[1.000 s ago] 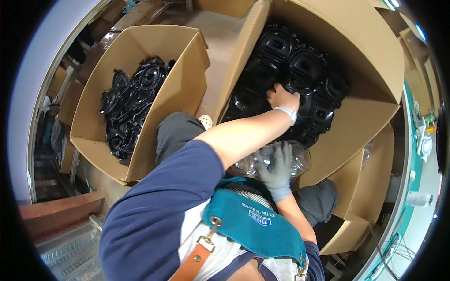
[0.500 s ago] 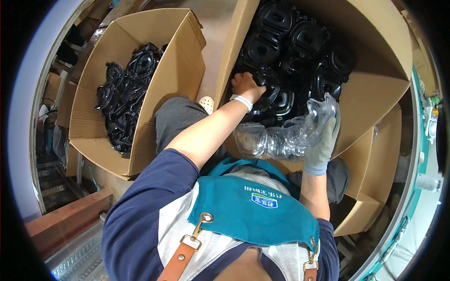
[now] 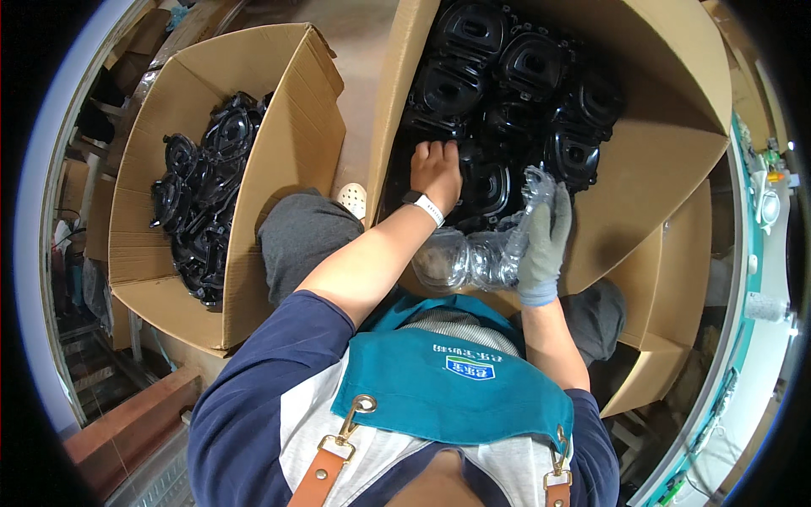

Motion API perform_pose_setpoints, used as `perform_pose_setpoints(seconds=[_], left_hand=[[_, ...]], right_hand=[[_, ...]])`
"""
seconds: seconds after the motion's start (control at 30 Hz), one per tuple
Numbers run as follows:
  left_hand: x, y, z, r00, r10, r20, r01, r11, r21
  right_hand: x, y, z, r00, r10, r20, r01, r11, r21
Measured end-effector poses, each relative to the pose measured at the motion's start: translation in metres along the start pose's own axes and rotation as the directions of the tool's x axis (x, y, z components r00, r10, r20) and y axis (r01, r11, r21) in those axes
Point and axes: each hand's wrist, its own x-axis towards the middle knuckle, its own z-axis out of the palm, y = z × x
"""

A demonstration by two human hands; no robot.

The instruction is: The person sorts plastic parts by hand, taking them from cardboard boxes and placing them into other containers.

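My left hand (image 3: 437, 177), bare and with a white-banded watch at the wrist, reaches into the large cardboard box (image 3: 667, 169) in front of me. Its fingers are curled down among shiny black moulded plastic parts (image 3: 488, 188); their tips and whatever they grip are hidden. On my right hand (image 3: 545, 245) is a grey-white glove. It grips the right end of a clear moulded plastic tray (image 3: 486, 260), which has rounded hollows and stands along the near side of the box. More black parts (image 3: 534, 63) lie in rows deeper inside.
At the left, another open cardboard box (image 3: 279, 169) holds a loose heap of black parts (image 3: 207, 194). A further carton (image 3: 659, 296) stands at the right. My knees (image 3: 300, 241) are between the boxes. A reddish-brown beam (image 3: 135, 414) lies at the lower left.
My left hand has shifted slightly and its fingers now curl downward. My right hand has brought the tray's right end inward, to the left. The whole view has shifted a little.
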Motion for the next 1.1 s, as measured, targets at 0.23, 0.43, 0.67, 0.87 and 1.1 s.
perform_pose_setpoints(seconds=[0.23, 0.43, 0.67, 0.87, 1.1], left_hand=[[0.009, 0.013, -0.045, 0.918, -0.176, 0.355, 0.316, 0.865, -0.39], [0.017, 0.043, -0.113, 0.747, 0.235, 0.622, 0.648, -0.47, -0.6], [0.009, 0.03, -0.139, 0.921, 0.18, 0.347, 0.391, -0.419, -0.82], [0.011, 0.027, -0.133, 0.836, 0.275, 0.475, 0.549, -0.39, -0.739], [0.015, 0.029, -0.128, 0.764, 0.3, 0.572, 0.639, -0.48, -0.601]], right_hand=[[0.001, 0.007, 0.004, 0.99, -0.141, 0.026, 0.143, 0.98, -0.135], [0.001, -0.01, 0.036, 0.982, -0.165, 0.093, 0.145, 0.97, 0.193], [0.005, -0.025, 0.064, 0.967, -0.182, 0.181, 0.105, 0.925, 0.366], [0.014, -0.027, 0.064, 0.95, -0.228, 0.215, 0.146, 0.929, 0.34], [0.023, -0.042, 0.062, 0.968, -0.15, 0.2, 0.088, 0.953, 0.289]])
